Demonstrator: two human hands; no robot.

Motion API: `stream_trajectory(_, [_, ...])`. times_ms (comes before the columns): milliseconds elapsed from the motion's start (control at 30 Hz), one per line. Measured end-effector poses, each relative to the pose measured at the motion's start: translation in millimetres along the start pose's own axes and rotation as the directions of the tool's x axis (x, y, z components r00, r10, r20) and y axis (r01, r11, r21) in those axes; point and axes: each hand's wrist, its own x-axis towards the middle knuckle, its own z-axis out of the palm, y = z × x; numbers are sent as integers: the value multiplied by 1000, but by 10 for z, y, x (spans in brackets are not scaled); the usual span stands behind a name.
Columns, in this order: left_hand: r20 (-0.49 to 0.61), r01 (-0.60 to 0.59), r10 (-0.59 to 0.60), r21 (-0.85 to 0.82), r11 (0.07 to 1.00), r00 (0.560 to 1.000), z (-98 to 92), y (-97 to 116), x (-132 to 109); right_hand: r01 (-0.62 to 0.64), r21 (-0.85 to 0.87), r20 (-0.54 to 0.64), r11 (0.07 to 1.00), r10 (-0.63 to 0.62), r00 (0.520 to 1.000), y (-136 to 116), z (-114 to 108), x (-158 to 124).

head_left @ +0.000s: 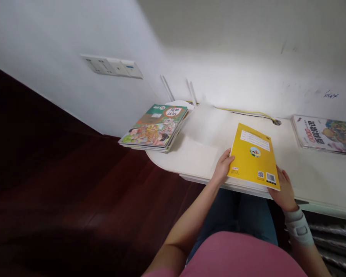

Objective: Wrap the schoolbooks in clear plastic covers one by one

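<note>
A thin yellow book [245,161] is held above the front of the white desk, its back cover with a barcode facing up. My left hand [223,167] is closed on its left edge, thumb on top. My right hand [284,190] grips the lower right side, with some fingers hidden beneath it. To the left, a stack of books [154,129] sits at the desk's rounded end, a green-topped textbook uppermost. On the right lies another pile of books [325,134] with a white illustrated cover.
The white desk [190,157] runs along the wall. Behind the left stack stands a white router [180,104] with upright antennas. A yellow cable [248,111] leads to a cable hole [276,122]. Wall sockets [112,66] are at upper left; dark wooden floor [89,207] lies below.
</note>
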Motion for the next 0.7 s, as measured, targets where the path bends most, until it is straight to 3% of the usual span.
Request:
stream_trajectory(167, [49, -42, 35, 146, 988, 998, -122, 40, 48, 31, -67, 69, 997, -26, 997, -37, -77, 24])
stream_trajectory(267, [74, -103, 83, 354, 929, 994, -223, 95, 85, 33, -76, 88, 997, -26, 996, -50, -110, 32])
stream_trajectory(333, [120, -173, 126, 584, 793, 985, -295, 140, 112, 26, -82, 103, 996, -17, 995, -58, -123, 36])
stream_trajectory(400, [177, -222, 134, 794, 566, 975, -366, 178, 140, 19, -92, 110, 996, -8, 994, -66, -124, 39])
stream_trajectory(500, [222, -243, 106, 933, 265, 969, -450, 199, 175, 15, -102, 89, 995, -6, 996, -75, -108, 47])
stream_trajectory(567, [232, -251, 132, 954, 161, 964, -490, 192, 188, 19, -108, 67, 994, -12, 998, -81, -95, 54])
stream_trajectory(700, [222, -238, 216, 970, 50, 951, -547, 174, 189, 14, -102, 32, 995, -11, 999, -101, -97, 71])
